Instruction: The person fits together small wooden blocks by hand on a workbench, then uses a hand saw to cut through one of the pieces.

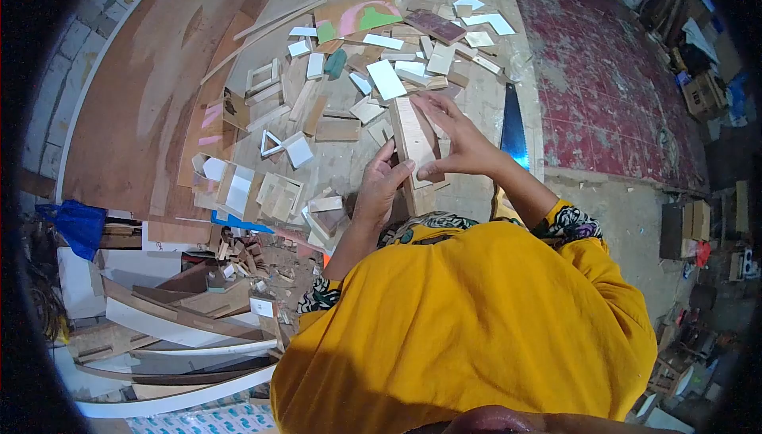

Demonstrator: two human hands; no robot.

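Yellow sleeve (476,307) nearest | left hand (381,188), right hand (460,144): both grips clamped on wood strip (414,144) between them | worktop (333,168) beneath

Bare matt wood strip (414,142), glossy metal saw (513,126) (bluish sheen)

A wooden board (414,142) sits at frame centre between the left hand (381,188) and right hand (459,142), scattered wood offcuts (349,77) above it, a handsaw (513,126) just right.
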